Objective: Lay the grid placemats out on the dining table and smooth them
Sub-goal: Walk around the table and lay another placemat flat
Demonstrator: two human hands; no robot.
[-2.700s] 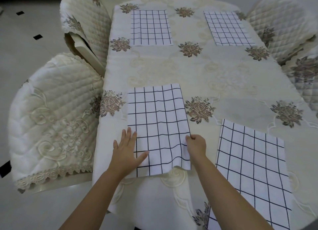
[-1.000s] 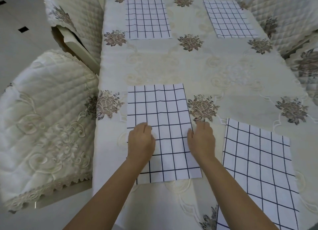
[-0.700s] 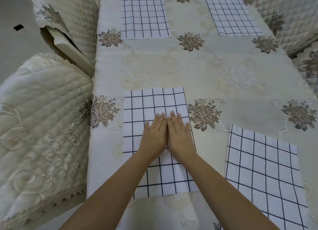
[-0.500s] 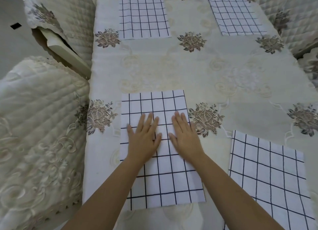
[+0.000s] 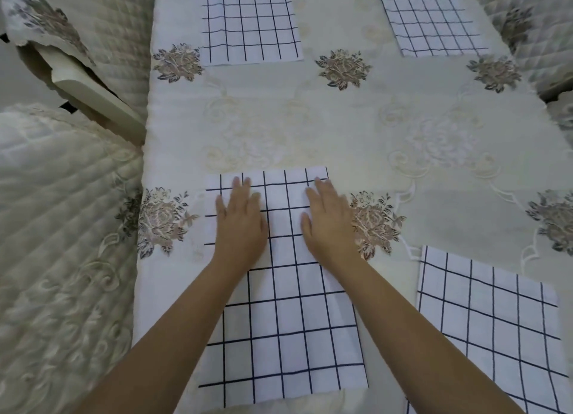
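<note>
Tablecloth (image 5: 310,119) bears the near-left placemat (image 5: 285,336), long axis pointing away.

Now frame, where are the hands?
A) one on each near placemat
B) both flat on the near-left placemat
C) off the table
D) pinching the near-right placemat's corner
B: the left hand and right hand lie flat, fingers straight, side by side but apart on the near-left placemat. Neither touches the near-right placemat.
</note>
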